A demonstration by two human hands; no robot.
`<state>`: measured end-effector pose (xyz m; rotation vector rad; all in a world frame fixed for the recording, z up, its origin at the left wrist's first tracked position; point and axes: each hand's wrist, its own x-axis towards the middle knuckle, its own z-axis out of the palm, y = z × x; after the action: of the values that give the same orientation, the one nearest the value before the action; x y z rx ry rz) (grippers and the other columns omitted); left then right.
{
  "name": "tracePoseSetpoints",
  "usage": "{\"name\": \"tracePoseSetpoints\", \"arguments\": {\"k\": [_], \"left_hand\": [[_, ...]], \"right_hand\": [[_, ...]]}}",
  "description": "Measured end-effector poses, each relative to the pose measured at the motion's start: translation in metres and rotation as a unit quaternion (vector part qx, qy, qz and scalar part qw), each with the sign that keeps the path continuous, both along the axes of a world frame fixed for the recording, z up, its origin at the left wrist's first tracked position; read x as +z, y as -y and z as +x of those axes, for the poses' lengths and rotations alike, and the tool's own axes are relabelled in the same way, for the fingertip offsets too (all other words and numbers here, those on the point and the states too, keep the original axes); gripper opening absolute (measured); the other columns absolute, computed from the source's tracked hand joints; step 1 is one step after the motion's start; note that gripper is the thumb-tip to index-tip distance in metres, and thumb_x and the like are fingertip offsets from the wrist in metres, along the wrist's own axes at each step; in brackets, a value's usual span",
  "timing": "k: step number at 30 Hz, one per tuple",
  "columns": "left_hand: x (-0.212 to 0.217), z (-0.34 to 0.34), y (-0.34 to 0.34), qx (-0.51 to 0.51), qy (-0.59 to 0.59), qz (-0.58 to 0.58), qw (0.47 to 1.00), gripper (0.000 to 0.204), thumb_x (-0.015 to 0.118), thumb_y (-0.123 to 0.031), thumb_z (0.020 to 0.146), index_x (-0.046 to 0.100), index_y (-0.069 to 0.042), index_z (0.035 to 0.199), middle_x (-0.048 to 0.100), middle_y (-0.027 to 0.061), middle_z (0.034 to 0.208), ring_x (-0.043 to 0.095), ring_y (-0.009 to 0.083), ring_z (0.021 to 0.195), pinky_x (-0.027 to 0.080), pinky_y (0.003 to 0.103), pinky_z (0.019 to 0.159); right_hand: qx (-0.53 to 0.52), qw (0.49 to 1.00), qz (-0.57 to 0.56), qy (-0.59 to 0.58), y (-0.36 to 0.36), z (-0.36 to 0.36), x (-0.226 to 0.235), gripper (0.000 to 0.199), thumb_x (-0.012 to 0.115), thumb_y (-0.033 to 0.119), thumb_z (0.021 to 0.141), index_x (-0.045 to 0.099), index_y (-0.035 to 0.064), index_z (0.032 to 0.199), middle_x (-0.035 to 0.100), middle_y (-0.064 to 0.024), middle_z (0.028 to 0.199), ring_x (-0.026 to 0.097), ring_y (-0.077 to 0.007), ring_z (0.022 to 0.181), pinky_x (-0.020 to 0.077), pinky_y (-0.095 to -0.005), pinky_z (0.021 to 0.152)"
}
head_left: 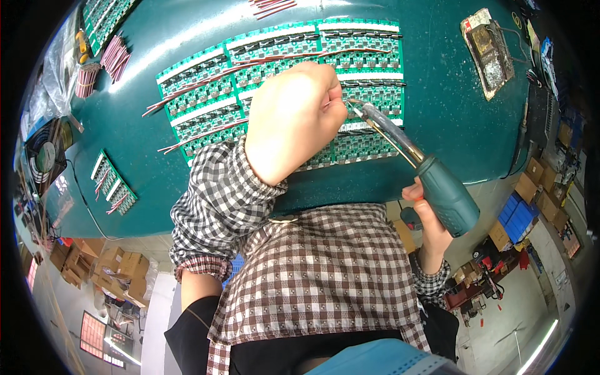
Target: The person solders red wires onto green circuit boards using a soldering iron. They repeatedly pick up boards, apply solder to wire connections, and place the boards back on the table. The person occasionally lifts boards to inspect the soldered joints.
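My left hand [292, 122] is closed in a pinch over the middle of a block of green circuit boards [369, 44]. A thin wire seems to show at its fingertips, though the fingers cover most of it. My right hand [432, 228] grips the green handle of a soldering iron [445, 192]. The iron slants up and left, and its tip is right beside the left fingertips, over the boards. Pairs of red and black wires [200, 132] lie across the boards and pass under the left hand.
A small separate circuit board [114, 184] lies at the left, with bundles of dark red wires [115, 58] and another board panel [106, 22] farther back. A worn soldering-iron stand [487, 53] sits at the far right. A fan [47, 153] stands at the left table edge.
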<state>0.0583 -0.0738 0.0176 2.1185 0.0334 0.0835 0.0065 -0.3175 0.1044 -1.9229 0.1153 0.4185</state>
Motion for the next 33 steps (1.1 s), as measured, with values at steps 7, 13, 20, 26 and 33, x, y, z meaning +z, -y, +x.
{"name": "tracePoseSetpoints", "arguments": {"k": [7, 13, 20, 26, 33], "left_hand": [[-0.001, 0.000, 0.000, -0.001, -0.005, 0.000, 1.000, 0.006, 0.062, -0.003, 0.067, 0.057, -0.005, 0.069, 0.053, 0.0067, 0.062, 0.053, 0.0196, 0.054, 0.044, 0.030, 0.052], [0.001, 0.000, 0.000, -0.001, -0.006, 0.001, 1.000, 0.006, 0.062, -0.004, 0.067, 0.057, -0.005, 0.069, 0.053, 0.0063, 0.062, 0.053, 0.0188, 0.053, 0.044, 0.029, 0.052], [0.000, 0.000, 0.000, -0.003, -0.013, 0.001, 1.000, 0.005, 0.062, -0.004, 0.067, 0.057, -0.005, 0.069, 0.053, 0.0065, 0.061, 0.054, 0.0189, 0.054, 0.044, 0.029, 0.053], [0.002, 0.000, -0.001, -0.003, -0.015, 0.000, 1.000, 0.005, 0.062, -0.005, 0.068, 0.057, -0.005, 0.069, 0.054, 0.0066, 0.062, 0.054, 0.0195, 0.055, 0.045, 0.029, 0.053], [0.000, 0.000, -0.001, -0.004, -0.009, -0.002, 1.000, 0.006, 0.063, -0.005, 0.067, 0.057, -0.006, 0.070, 0.054, 0.0065, 0.063, 0.054, 0.0196, 0.055, 0.045, 0.029, 0.053]], "right_hand": [[0.003, 1.000, -0.005, 0.006, -0.001, 0.000, -0.001, 0.031, 0.070, -0.002, 0.075, 0.058, -0.0046, 0.102, 0.066, -0.0134, 0.090, 0.064, -0.0204, 0.084, 0.0516, -0.0331, 0.078], [0.017, 1.000, -0.022, 0.005, 0.006, -0.002, -0.004, 0.046, 0.071, -0.002, 0.074, 0.049, -0.0054, 0.114, 0.066, -0.0148, 0.092, 0.065, -0.0213, 0.086, 0.0523, -0.0339, 0.079], [0.024, 0.999, -0.023, 0.013, 0.006, -0.003, -0.004, 0.051, 0.071, -0.002, 0.074, 0.045, -0.0053, 0.118, 0.065, -0.0153, 0.093, 0.065, -0.0218, 0.086, 0.0520, -0.0344, 0.080], [0.010, 1.000, -0.018, 0.016, 0.002, -0.003, 0.001, 0.039, 0.066, 0.007, 0.079, 0.052, -0.0080, 0.112, 0.063, -0.0153, 0.092, 0.063, -0.0248, 0.086, 0.0529, -0.0378, 0.077], [0.035, 0.999, -0.026, 0.009, 0.013, -0.005, -0.003, 0.059, 0.070, -0.004, 0.074, 0.039, -0.0041, 0.124, 0.063, -0.0178, 0.101, 0.064, -0.0241, 0.091, 0.0520, -0.0358, 0.081]]}}
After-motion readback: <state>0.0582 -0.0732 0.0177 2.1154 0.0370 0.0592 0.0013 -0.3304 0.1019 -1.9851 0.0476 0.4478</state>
